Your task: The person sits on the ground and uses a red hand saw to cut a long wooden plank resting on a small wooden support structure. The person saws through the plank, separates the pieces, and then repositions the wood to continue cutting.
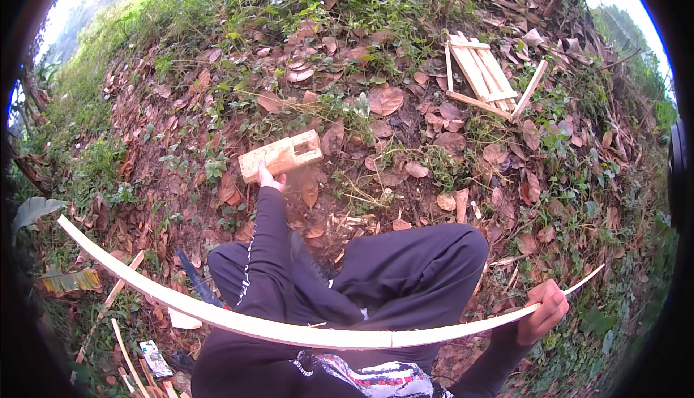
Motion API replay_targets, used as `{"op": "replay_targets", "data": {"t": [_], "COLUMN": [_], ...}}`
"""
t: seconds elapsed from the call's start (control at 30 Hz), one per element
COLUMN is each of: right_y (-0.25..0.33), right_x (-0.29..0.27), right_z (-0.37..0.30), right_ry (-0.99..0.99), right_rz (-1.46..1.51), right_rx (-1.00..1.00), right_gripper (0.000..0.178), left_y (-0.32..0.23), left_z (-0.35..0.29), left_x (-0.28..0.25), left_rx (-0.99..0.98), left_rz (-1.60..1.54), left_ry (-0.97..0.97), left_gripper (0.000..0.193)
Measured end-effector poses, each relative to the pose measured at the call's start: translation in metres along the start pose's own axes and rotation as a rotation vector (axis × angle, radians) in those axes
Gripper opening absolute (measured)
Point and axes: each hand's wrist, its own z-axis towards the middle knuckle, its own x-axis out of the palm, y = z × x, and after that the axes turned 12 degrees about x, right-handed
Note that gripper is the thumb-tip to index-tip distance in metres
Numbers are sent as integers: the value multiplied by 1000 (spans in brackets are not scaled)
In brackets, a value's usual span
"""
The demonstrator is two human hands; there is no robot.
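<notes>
The long wooden strip [289,331] lies across the person's lap, and it hides part of the dark shirt and trousers behind it. The right hand [543,313] curls around the strip near its right end; the thumb is hard to see. Beyond the strip, the left hand [271,178] grips the near left corner of a wooden block [278,158]; its palm is hidden, and I cannot tell if the block touches the ground. A dark blue object [195,276], left of the knees and just beyond the strip, is partly covered, so its kind is unclear. On the near side of the strip's left half, thin wooden sticks [124,354] are partly cut off.

The strip's long axis runs from left to right, with the thin end pointing right; its curve may come from the lens. The block's long axis also goes sideways, its notched end to the right.

The strip is pale and smooth, the block thick, with a rectangular opening. Far beyond the strip's right half, a slatted wooden frame [478,65] rests on brown leaves.
</notes>
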Motion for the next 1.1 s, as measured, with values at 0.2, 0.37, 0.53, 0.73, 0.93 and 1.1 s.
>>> {"op": "replay_targets", "data": {"t": [0.2, 0.37, 0.53, 0.73, 0.93, 1.1], "right_y": [10, 2, -6, -13, -16, -11], "right_x": [-9, -1, -5, -17, -20, -23], "right_z": [8, 20, 26, 38, 43, 47], "right_ry": [35, 64, -55, -21, 4, -16], "right_rz": [-100, -41, -101, -44, -51, -52], "right_rx": [-18, -28, -79, -67, -91, -37], "right_gripper": [56, 54, 51, 50, 52, 54], "left_y": [11, -23, -10, -26, -15, -26], "left_z": [-8, 21, 12, 10, -98, -180], "left_x": [24, 23, 59, 45, 69, 135], "left_rx": [228, 110, -80, 199, 295, 231], "left_rz": [-26, -66, -2, 55, -165, 33], "left_ry": [67, 39, 67, 99, 563, 984], "left_gripper": [69, 59, 66, 65, 61, 65]}}
